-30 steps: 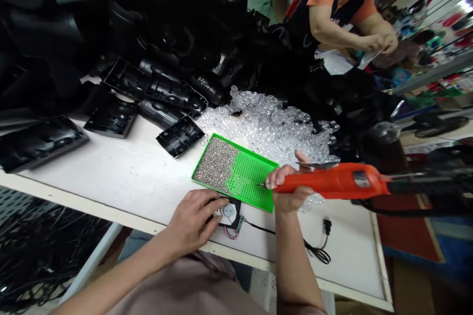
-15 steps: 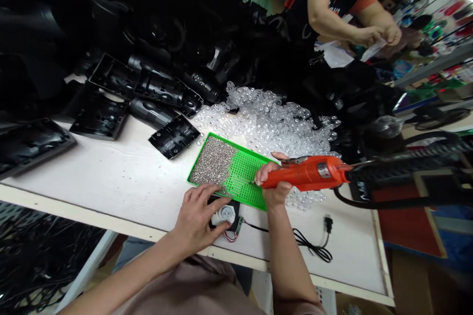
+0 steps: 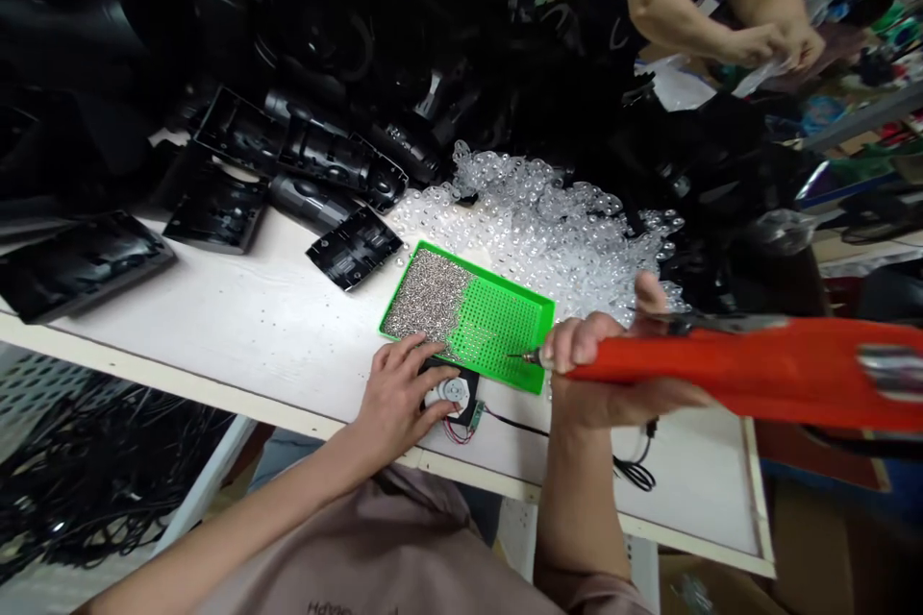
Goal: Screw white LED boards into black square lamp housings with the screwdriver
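- Red electric screwdriver [image 3: 757,370] sits clenched in the right grip [image 3: 612,370], and its thin metal tip [image 3: 532,357] pokes out just left of that grip, right over the green tray [image 3: 505,327].
- Small shiny screws [image 3: 422,303] cover one half of the tray, ahead of the left grip. The other half shows rows of little holes.
- Left grip [image 3: 400,394] is closed over a small black part [image 3: 461,392] with a round white middle, holding it down on the white counter [image 3: 216,346].
- Thin red wires [image 3: 458,432] and a tiny circuit board [image 3: 472,420] lie just right of the left grip.
- Black cord [image 3: 635,474] lies below the right grip.
- Black plastic shells [image 3: 353,248] and a heap of clear bubbly plastic [image 3: 548,240] lie past the tray.
- Another person's hands [image 3: 775,43] hold a clear bag [image 3: 764,72], far beyond both grips.
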`<state>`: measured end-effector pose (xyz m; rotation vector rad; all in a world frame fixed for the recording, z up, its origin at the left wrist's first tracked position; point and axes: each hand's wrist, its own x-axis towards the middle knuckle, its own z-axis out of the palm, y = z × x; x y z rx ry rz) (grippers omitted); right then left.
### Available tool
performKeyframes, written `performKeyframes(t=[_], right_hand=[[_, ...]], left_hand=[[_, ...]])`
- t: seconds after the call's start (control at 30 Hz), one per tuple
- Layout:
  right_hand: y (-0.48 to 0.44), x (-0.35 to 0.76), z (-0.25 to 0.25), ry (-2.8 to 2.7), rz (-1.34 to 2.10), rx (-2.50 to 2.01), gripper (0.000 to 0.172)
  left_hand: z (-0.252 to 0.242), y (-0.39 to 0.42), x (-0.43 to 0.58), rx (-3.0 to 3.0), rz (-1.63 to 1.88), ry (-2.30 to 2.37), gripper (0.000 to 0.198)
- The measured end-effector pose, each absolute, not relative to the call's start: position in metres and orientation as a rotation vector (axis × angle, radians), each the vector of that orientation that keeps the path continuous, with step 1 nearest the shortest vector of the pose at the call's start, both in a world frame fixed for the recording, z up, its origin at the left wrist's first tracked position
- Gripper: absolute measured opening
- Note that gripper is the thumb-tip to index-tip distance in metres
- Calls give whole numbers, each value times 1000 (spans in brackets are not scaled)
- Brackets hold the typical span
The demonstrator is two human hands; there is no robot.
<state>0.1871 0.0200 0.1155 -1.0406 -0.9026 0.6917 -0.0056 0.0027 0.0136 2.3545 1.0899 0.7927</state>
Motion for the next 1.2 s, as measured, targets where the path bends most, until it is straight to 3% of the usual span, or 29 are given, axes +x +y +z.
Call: performKeyframes(t=[0.23, 0.43, 0.63, 0.83, 1.03, 1.2], right_hand=[[-24, 152, 105, -899, 758, -950, 74], [-22, 144, 89, -898, 754, -1008, 79], [-21, 142, 86, -926, 801, -909, 65], [-24, 135, 77, -981, 812, -928, 63], [-28, 145, 104, -1013, 802, -890, 60], [-31, 151, 123, -941, 820, -824, 71]], left_hand=[[18, -8, -6, 2351, 764, 1164, 24], [14, -12, -7, 2353, 761, 1183, 29], [11, -9, -7, 2265, 759, 1084, 30], [9, -10, -6, 2219, 745, 1054, 29], [11, -10, -8, 2189, 761, 1027, 31], [30, -16, -13, 2134, 881, 1015, 35]])
